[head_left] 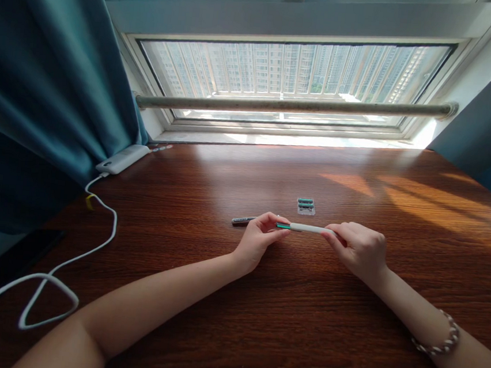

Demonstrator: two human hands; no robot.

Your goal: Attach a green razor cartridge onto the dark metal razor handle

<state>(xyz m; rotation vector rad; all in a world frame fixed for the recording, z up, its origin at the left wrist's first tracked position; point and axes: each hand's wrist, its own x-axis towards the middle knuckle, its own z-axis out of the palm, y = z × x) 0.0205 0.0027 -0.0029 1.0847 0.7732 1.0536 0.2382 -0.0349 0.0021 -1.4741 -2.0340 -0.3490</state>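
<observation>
A white-handled razor (306,228) is held level above the table between my two hands. My left hand (257,240) pinches its left end, by the dark and teal head (283,226). My right hand (358,250) is closed on the right end of the handle, with thumb and fingers pressed together. Behind the razor lies a small clear case (306,206) with teal and black razor cartridges in it. Left of my left hand, a slim dark and silver object (242,221) rests on the table, partly hidden by the fingers; its kind is unclear.
The brown wooden table (215,320) runs back to a window with a metal bar (296,105). At the left, a white power strip or adapter (124,159) with a looping white cable (114,223) lies by the blue curtain (57,62). A dark flat object (7,265) is at the left edge.
</observation>
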